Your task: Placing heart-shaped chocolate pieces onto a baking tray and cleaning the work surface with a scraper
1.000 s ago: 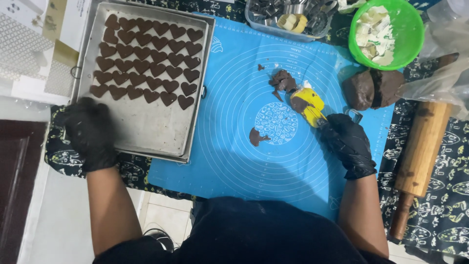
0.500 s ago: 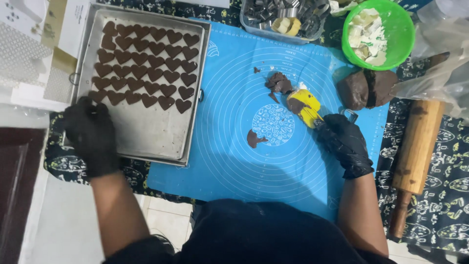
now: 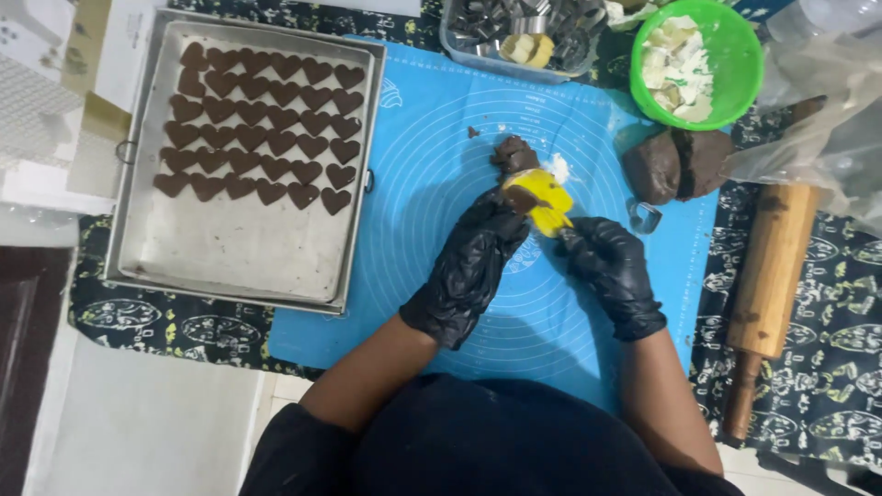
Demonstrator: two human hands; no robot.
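Now both gloved hands meet at a yellow scraper over the blue mat.

Nearest, the left hand (image 3: 469, 266) in a black glove has its fingers curled at the dough-smeared end of the yellow scraper (image 3: 540, 200), touching it, while the right hand (image 3: 611, 266) keeps a closed grip around the scraper's near end. The scraper sits over the middle of the blue mat (image 3: 432, 165). Just beyond the scraper on the mat lies a small lump of brown dough (image 3: 514, 153) with a dab of white flour beside it. Right of the scraper rest a metal cutter (image 3: 645, 217) and a bigger dough ball (image 3: 675, 163); a rolling pin (image 3: 770, 276) lies off the mat's right edge. Left of the mat stands a baking tray (image 3: 234, 253) with rows of heart cookies (image 3: 262, 129). Past the mat's far edge are a green bowl (image 3: 735, 73) and a clear tub of cutters (image 3: 524, 32).
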